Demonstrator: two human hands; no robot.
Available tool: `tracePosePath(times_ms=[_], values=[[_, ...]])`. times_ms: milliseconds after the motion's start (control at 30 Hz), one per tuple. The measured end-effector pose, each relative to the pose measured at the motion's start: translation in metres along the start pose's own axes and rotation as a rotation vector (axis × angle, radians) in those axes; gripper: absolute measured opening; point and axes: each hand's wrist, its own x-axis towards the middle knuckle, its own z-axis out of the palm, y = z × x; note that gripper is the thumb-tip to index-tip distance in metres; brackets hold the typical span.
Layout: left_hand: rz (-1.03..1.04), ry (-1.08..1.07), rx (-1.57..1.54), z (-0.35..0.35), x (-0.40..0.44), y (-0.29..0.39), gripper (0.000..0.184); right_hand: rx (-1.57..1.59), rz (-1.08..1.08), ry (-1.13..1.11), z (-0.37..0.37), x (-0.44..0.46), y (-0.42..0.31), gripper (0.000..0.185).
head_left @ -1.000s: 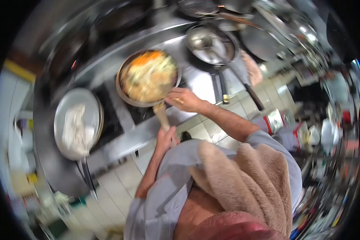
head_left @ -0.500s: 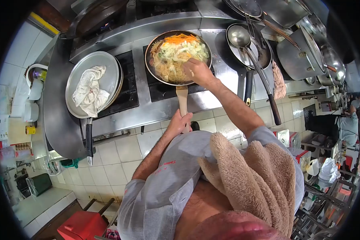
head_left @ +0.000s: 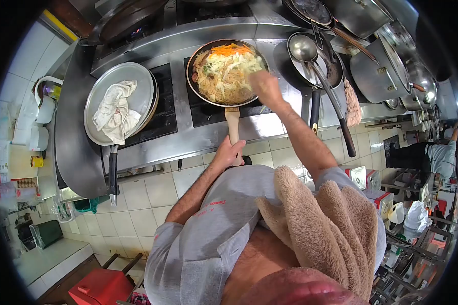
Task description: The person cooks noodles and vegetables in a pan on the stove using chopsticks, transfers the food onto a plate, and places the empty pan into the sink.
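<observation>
A frying pan (head_left: pixel 191 76) full of noodles with shredded cabbage and orange carrot strips (head_left: pixel 230 50) sits on the stove. My left hand (head_left: pixel 230 151) is wrapped round its pale handle (head_left: pixel 232 127), close to my body. Over the pan's right edge is my right hand (head_left: pixel 264 85), blurred by motion; its fingers cannot be made out, nor whether anything is in them. A few pale green shreds lie on the stove just below it.
A lidded pan (head_left: pixel 92 101) with a white cloth (head_left: pixel 116 114) stands at the left. To the right are a pan with a ladle (head_left: pixel 304 48) across it, a pinkish cloth (head_left: pixel 352 104) and a large pot (head_left: pixel 374 71). Another person (head_left: pixel 440 157) is at the far right.
My right hand has moved from over the noodles to the right, towards the pan's edge. My left hand has stayed on the handle.
</observation>
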Motion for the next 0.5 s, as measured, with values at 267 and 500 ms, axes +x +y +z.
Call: tracePosePath(times_ms=[267, 500], values=[[-0.015, -0.023, 0.007, -0.003, 0.003, -0.006, 0.034, -0.119, 0.163, -0.165, -0.018, 0.046, -0.012, 0.021], [0.008, 0.017, 0.040, -0.002, 0.004, -0.005, 0.037, -0.073, 0.292, -0.157, -0.029, 0.080, -0.034, 0.024]])
